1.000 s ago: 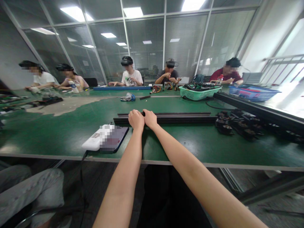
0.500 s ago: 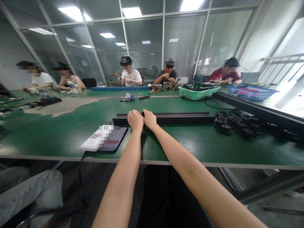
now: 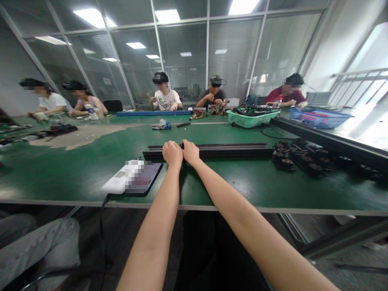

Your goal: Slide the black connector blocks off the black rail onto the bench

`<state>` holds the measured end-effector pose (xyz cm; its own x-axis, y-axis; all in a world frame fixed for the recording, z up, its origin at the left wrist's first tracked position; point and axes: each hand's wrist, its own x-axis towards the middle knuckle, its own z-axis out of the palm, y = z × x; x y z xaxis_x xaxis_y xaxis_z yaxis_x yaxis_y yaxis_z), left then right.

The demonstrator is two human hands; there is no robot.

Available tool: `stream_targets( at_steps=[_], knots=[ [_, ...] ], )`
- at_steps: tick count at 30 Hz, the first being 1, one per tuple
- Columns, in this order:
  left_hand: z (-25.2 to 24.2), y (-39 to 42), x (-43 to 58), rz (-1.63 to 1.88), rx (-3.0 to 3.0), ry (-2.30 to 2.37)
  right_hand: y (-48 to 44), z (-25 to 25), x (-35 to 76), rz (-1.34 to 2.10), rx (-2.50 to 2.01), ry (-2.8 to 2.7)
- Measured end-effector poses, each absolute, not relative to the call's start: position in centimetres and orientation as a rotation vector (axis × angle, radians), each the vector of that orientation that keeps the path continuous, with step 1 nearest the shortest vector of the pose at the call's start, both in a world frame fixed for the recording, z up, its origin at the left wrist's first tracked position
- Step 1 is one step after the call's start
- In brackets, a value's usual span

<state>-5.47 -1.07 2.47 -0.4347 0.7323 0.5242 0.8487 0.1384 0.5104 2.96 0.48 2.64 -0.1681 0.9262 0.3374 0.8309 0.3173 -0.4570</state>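
Note:
My left hand point(image 3: 172, 152) and my right hand point(image 3: 190, 152) are side by side over a long black rail point(image 3: 233, 153) lying crosswise on the green table. Their fingers are curled closed around a small black part point(image 3: 182, 146), of which only a bit shows between them. What kind of part it is, I cannot make out. A thinner dark rail point(image 3: 236, 145) lies parallel, just behind the first. Past the rails' right end is a pile of black parts point(image 3: 303, 157).
A white device point(image 3: 117, 182) and a dark phone-like slab point(image 3: 151, 178) lie left of my arms. Long black bars point(image 3: 333, 139) extend on the right. Behind are a green basket point(image 3: 253, 119), a blue basket point(image 3: 321, 118) and a grey-blue cloth point(image 3: 162, 124). Several people sit across the table.
My hands stay in the same place over the rail. Across the table, the person in white has lowered one hand to the table. The view has shifted very slightly.

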Motion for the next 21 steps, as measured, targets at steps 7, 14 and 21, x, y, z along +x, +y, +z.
stream_targets(
  at_steps=[7, 14, 21],
  knots=[
    [2.28, -1.0, -5.63, -1.187, -1.586, -2.238, 0.34, 2.91, 2.98, 0.238, -1.565, -2.02],
    [2.37, -1.13, -5.39, -1.177, -1.595, -2.232, 0.36, 2.96, 3.24, 0.229, -1.568, -2.027],
    [2.39, -1.14, -5.39, -1.182, -1.6, -2.25, 0.25, 2.99, 3.71, 0.234, -1.577, -2.024]
  ],
)
